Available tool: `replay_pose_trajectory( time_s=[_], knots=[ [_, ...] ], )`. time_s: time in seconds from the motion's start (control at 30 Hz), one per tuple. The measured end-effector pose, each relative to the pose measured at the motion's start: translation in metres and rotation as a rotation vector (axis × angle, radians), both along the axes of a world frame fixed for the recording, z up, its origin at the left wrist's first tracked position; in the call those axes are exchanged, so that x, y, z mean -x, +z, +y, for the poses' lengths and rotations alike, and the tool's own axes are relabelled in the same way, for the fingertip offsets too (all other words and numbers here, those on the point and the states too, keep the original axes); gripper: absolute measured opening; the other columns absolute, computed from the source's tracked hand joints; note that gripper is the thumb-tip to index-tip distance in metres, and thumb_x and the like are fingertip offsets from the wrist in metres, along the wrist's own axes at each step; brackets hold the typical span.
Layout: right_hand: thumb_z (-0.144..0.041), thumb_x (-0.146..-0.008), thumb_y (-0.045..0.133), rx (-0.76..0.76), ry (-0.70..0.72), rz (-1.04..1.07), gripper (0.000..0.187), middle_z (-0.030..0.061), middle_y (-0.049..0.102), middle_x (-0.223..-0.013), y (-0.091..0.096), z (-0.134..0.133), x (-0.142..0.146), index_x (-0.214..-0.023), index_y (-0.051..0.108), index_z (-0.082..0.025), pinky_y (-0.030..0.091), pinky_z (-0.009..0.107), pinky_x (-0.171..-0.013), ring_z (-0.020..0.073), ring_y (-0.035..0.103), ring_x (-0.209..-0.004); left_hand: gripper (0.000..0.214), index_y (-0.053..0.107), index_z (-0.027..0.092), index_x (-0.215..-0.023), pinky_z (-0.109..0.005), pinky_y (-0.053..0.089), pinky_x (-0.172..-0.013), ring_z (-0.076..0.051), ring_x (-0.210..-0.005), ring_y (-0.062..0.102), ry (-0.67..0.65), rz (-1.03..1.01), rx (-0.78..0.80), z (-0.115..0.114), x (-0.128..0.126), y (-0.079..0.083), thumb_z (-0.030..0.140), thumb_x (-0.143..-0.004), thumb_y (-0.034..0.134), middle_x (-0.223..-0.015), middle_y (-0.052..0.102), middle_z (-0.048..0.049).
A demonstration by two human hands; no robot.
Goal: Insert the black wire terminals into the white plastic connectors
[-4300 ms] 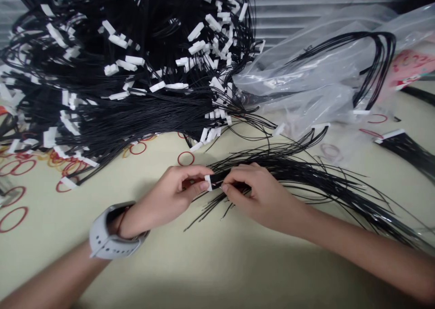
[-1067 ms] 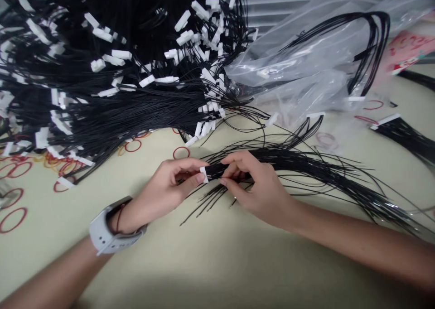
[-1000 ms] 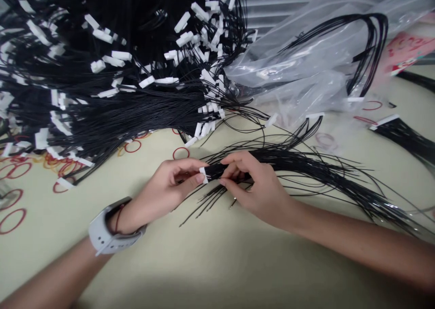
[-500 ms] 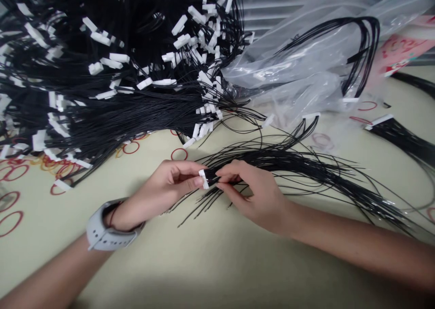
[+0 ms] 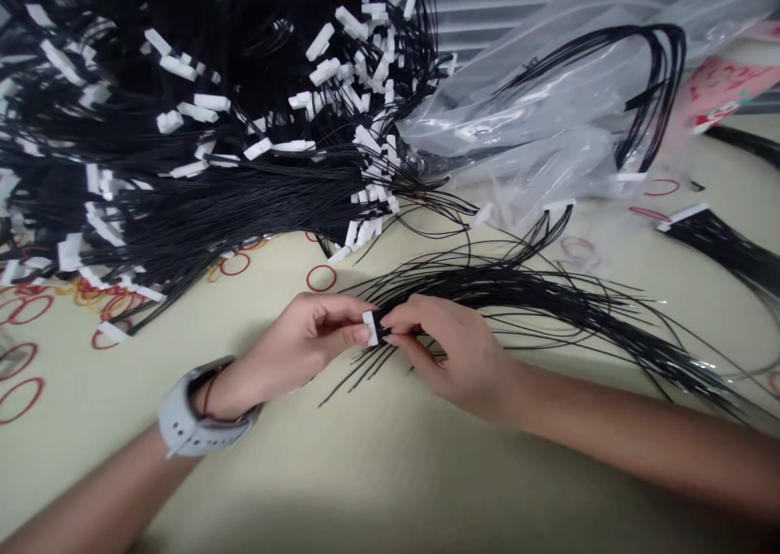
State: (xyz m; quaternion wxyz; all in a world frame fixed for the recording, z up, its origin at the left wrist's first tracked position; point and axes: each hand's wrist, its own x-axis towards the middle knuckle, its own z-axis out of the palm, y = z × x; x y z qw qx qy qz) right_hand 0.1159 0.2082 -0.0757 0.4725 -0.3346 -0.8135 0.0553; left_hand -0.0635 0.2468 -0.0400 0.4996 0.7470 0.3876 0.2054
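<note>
Between my hands is a small white plastic connector (image 5: 369, 327) with black wires running into it. My left hand (image 5: 310, 335) pinches the connector between thumb and fingers. My right hand (image 5: 444, 351) sits just to its right, with thumb and fingertips closed on the black wires at the connector. These wires belong to a loose fan-shaped bundle of thin black wires (image 5: 536, 298) that spreads right across the table, and their stripped ends splay below my hands. A grey watch (image 5: 195, 414) is on my left wrist.
A large heap of black wires with white connectors (image 5: 213, 156) fills the upper left. A clear plastic bag (image 5: 536, 123) holding looped wires lies upper right. Another wire bundle (image 5: 725, 249) lies at the right edge. Red rubber bands (image 5: 321, 278) are scattered on the cream table (image 5: 390, 473).
My hands have drawn closer together around the connector, and less of the black wires shows between them. The connector has turned slightly. The view has shifted a little.
</note>
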Motion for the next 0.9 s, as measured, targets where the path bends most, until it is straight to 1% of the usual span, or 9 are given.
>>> replay_pose_trajectory(
  time_s=[0.13, 0.2, 0.27, 0.33, 0.43, 0.6, 0.7, 0.83, 0.9],
  knots=[
    [-0.008, -0.077, 0.05, 0.033, -0.084, 0.053, 0.015, -0.002, 0.057, -0.081, 0.003, -0.001, -0.003, -0.089, 0.052, -0.015, 0.04, 0.014, -0.067, 0.0026, 0.049, -0.076, 0.018, 0.061, 0.012, -0.086, -0.014, 0.042, -0.057, -0.007, -0.066, 0.052, 0.029, 0.001, -0.023, 0.002, 0.001, 0.001, 0.026, -0.077, 0.055, -0.075, 0.06, -0.0028],
    [-0.008, -0.076, 0.051, 0.033, -0.149, 0.085, 0.019, -0.0017, 0.056, -0.079, 0.004, -0.002, -0.005, -0.094, 0.052, -0.016, 0.042, 0.015, -0.067, 0.0036, 0.049, -0.075, 0.018, 0.06, 0.012, -0.089, -0.014, 0.041, -0.057, -0.006, -0.066, 0.052, 0.052, 0.012, -0.021, 0.004, 0.002, 0.002, 0.025, -0.078, 0.054, -0.074, 0.06, -0.0024],
    [-0.008, -0.076, 0.051, 0.046, -0.179, 0.085, 0.026, -0.0026, 0.057, -0.077, 0.004, -0.001, -0.007, -0.101, 0.049, -0.017, 0.043, 0.015, -0.07, 0.0034, 0.051, -0.075, 0.019, 0.06, 0.012, -0.09, -0.014, 0.041, -0.056, -0.006, -0.065, 0.052, 0.055, 0.013, -0.014, 0.006, 0.003, 0.002, 0.025, -0.078, 0.054, -0.074, 0.059, -0.0022],
    [-0.008, -0.076, 0.052, 0.05, -0.174, 0.04, 0.031, -0.0046, 0.057, -0.075, 0.003, 0.0, -0.008, -0.105, 0.045, -0.016, 0.044, 0.014, -0.076, 0.0022, 0.053, -0.077, 0.019, 0.06, 0.012, -0.089, -0.014, 0.041, -0.057, -0.006, -0.065, 0.053, 0.043, 0.011, -0.005, 0.006, 0.004, 0.001, 0.026, -0.078, 0.053, -0.073, 0.059, -0.0021],
    [-0.008, -0.075, 0.053, 0.023, -0.173, -0.065, 0.031, -0.0058, 0.059, -0.076, 0.003, 0.001, -0.008, -0.105, 0.045, -0.016, 0.042, 0.012, -0.083, 0.0016, 0.053, -0.083, 0.019, 0.06, 0.012, -0.087, -0.014, 0.042, -0.059, -0.006, -0.067, 0.053, 0.036, 0.012, 0.007, 0.005, 0.004, 0.0, 0.027, -0.078, 0.054, -0.075, 0.06, -0.0022],
    [-0.01, -0.076, 0.054, -0.01, -0.183, -0.125, 0.032, -0.005, 0.06, -0.076, 0.002, 0.002, -0.008, -0.106, 0.044, -0.015, 0.044, 0.012, -0.078, 0.002, 0.054, -0.082, 0.027, 0.059, 0.011, -0.095, -0.018, 0.041, -0.059, -0.008, -0.069, 0.052, 0.027, 0.05, 0.025, 0.004, 0.005, -0.003, 0.032, -0.078, 0.053, -0.079, 0.06, -0.0042],
    [-0.011, -0.076, 0.055, -0.032, -0.196, -0.144, 0.032, -0.0059, 0.06, -0.078, 0.002, 0.001, -0.008, -0.105, 0.044, -0.015, 0.043, 0.011, -0.08, 0.0012, 0.054, -0.085, 0.031, 0.06, 0.011, -0.097, -0.018, 0.039, -0.056, -0.008, -0.067, 0.05, 0.024, 0.075, 0.011, 0.004, 0.005, -0.004, 0.034, -0.078, 0.053, -0.077, 0.058, -0.004],
    [-0.012, -0.075, 0.056, -0.079, -0.188, -0.16, 0.033, -0.0044, 0.061, -0.089, 0.002, 0.001, -0.01, -0.106, 0.043, -0.015, 0.042, 0.014, -0.084, 0.0016, 0.055, -0.088, 0.029, 0.061, 0.012, -0.097, -0.015, 0.035, -0.049, -0.006, -0.059, 0.045, 0.019, 0.077, 0.01, 0.003, 0.005, -0.003, 0.032, -0.078, 0.053, -0.072, 0.056, -0.0023],
    [-0.011, -0.075, 0.057, -0.11, -0.164, -0.169, 0.037, -0.0025, 0.061, -0.094, 0.001, 0.001, -0.011, -0.108, 0.042, -0.015, 0.044, 0.017, -0.081, 0.0028, 0.055, -0.086, 0.027, 0.061, 0.011, -0.095, -0.014, 0.034, -0.048, -0.005, -0.058, 0.043, 0.027, 0.064, 0.015, 0.002, 0.005, -0.001, 0.03, -0.078, 0.053, -0.071, 0.055, -0.0017]
  ],
)
